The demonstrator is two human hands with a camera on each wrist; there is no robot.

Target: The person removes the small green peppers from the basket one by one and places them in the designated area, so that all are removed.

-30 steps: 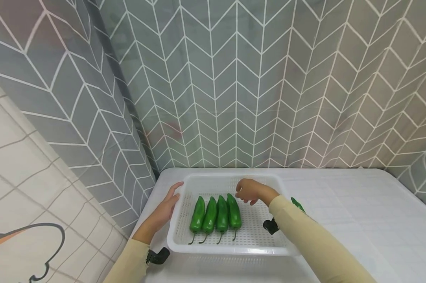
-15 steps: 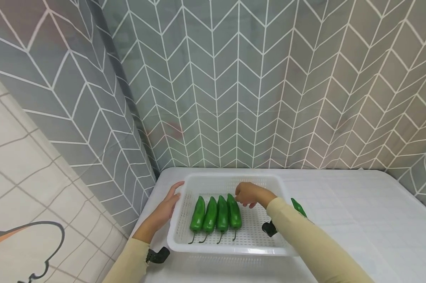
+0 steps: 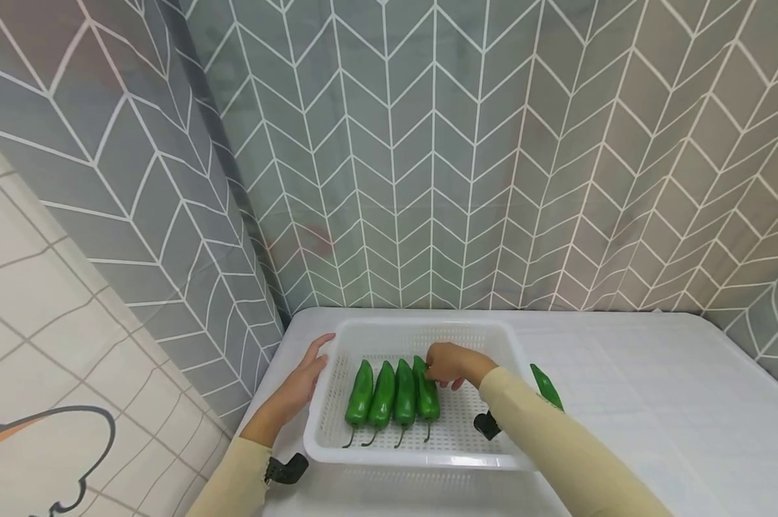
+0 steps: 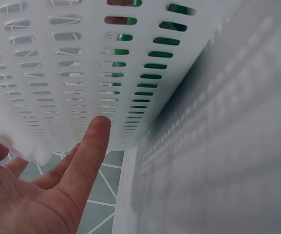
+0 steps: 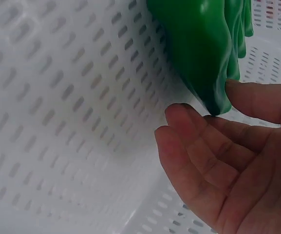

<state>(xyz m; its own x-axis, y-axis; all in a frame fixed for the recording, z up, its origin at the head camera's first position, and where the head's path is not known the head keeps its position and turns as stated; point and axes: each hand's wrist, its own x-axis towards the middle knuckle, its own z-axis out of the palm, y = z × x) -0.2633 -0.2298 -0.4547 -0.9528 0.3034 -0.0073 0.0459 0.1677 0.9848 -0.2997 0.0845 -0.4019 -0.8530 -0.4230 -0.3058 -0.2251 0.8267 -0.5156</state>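
Note:
Several green peppers lie side by side in a white perforated plastic basket, stems toward the front. My right hand is at the far end of the rightmost pepper. In the right wrist view, the thumb touches that pepper's tip, while the loosely bent fingers lie below, with a gap visible. At the basket's left side is my left hand. Its fingers are stretched along the outer wall, by the rim.
Another green pepper lies right of the basket, partly hidden by the right sleeve. The basket stands on a white-covered table. Behind hangs a grey chevron-patterned curtain. A camera sits at the right wrist.
My right hand has lowered and come nearer, onto the far end of the rightmost pepper. The left hand stays at the basket's side, and the peppers lie as before.

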